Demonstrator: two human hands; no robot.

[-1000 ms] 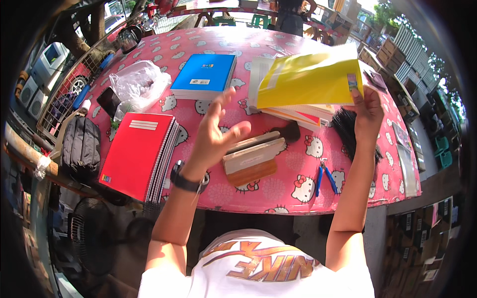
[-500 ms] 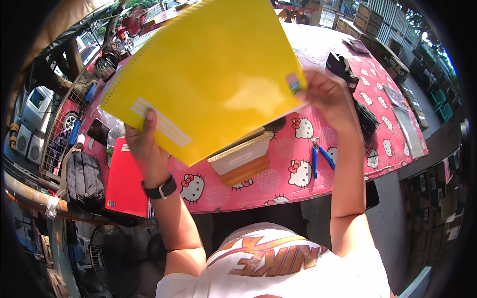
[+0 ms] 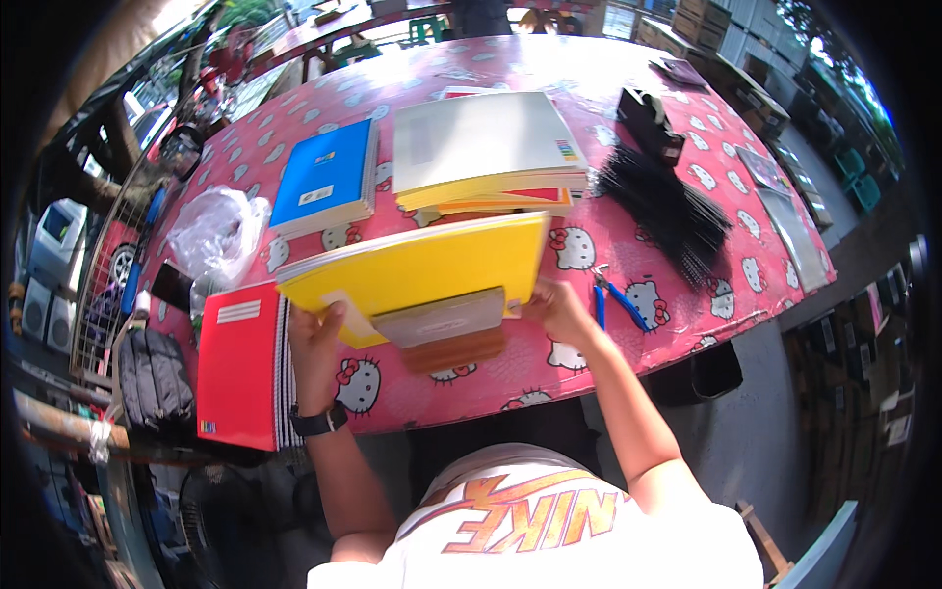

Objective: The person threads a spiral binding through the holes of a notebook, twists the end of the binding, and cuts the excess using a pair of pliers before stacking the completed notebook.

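Observation:
A yellow-covered notebook [image 3: 432, 260] is held nearly upright between my two hands, its white page edges showing along the top. My left hand [image 3: 316, 344] grips its lower left corner, thumb on the cover; a dark watch is on that wrist. At the lower right corner, my right hand [image 3: 555, 308] holds it by the fingers. In front of the notebook's lower part stands a small wooden holder [image 3: 454, 350] with a grey upright face and brown base. Whether the hidden lower edge rests in this holder, I cannot tell. A red spiral notebook [image 3: 240, 368] lies left of my left hand.
Beyond my hands lie a stack of notebooks [image 3: 481, 137] and a blue notebook pile [image 3: 326, 175]. Blue-handled pliers [image 3: 620, 299] and a heap of black binding coils [image 3: 667, 211] are at the right. A clear plastic bag [image 3: 218, 234] and a dark pouch [image 3: 152, 378] are on the left.
The yellow notebook has come down from high in front of me to the wooden holder and tilted upright. Both hands moved lower with it, uncovering the notebook stacks behind.

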